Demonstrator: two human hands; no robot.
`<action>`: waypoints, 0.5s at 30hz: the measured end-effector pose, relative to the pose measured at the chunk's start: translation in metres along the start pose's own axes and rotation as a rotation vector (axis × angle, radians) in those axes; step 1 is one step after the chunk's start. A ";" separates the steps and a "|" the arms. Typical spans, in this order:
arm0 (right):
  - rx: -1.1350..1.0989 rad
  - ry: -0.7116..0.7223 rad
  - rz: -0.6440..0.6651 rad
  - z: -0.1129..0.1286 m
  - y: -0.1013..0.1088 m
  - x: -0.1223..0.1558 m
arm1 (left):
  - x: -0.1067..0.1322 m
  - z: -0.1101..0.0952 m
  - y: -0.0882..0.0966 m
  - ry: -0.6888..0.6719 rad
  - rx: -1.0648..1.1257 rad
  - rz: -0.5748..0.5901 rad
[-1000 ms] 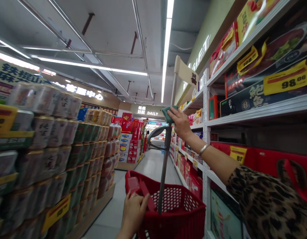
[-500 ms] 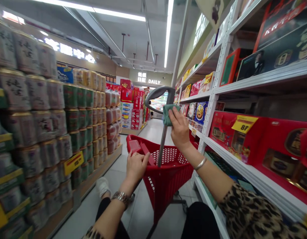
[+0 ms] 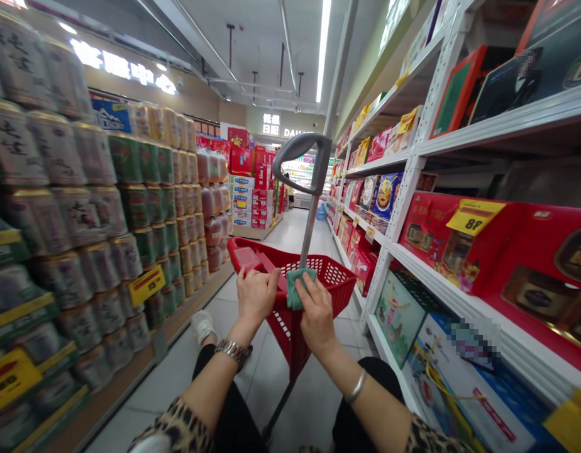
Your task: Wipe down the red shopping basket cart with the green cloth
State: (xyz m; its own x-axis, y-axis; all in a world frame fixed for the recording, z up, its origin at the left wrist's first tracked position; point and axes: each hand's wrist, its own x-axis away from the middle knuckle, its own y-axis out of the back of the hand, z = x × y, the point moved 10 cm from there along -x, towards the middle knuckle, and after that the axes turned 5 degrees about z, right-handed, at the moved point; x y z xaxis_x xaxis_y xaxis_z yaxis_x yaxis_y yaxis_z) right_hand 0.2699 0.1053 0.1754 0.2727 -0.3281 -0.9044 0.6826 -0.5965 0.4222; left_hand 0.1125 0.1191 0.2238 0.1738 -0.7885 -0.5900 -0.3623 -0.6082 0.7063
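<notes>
A red plastic shopping cart (image 3: 337, 277) stands in front of me, with a metal pole (image 3: 308, 236) rising from its near rim to a grey loop handle (image 3: 297, 189). My left hand (image 3: 257, 294) is closed over the cart's near left rim, beside a red flap. Under the fingers of my right hand (image 3: 316, 314) is a folded green cloth (image 3: 295, 290), pressed against the near rim at the foot of the pole. The part of the rim behind the cloth is hidden.
Stacked can packs (image 3: 87, 220) line the left side, with a yellow price tag (image 3: 147, 284). White shelves (image 3: 415, 163) with red gift boxes (image 3: 453, 242) stand close on the right. The tiled aisle (image 3: 295, 233) runs ahead past a stack of cartons (image 3: 253, 198).
My right hand has brought the cloth down from just below the grey handle to the cart's rim. My left hand stays on the rim. The view has shifted slightly.
</notes>
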 end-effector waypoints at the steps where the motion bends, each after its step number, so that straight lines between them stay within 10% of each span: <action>1: -0.003 -0.012 0.006 0.001 -0.002 0.008 | 0.001 -0.001 0.001 0.005 -0.008 -0.009; 9: -0.139 -0.170 0.077 -0.019 0.010 0.014 | 0.016 -0.024 -0.003 0.099 0.001 -0.021; 15: -0.053 -0.248 0.128 -0.021 0.042 0.002 | 0.034 -0.058 -0.028 0.095 0.438 0.036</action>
State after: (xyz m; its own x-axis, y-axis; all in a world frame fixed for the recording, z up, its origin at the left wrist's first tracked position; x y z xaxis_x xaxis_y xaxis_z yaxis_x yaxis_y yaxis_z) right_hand 0.3132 0.0949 0.1896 0.1897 -0.5713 -0.7985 0.6892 -0.5017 0.5227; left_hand 0.1813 0.1038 0.2063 0.2301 -0.8256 -0.5152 -0.7193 -0.5009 0.4814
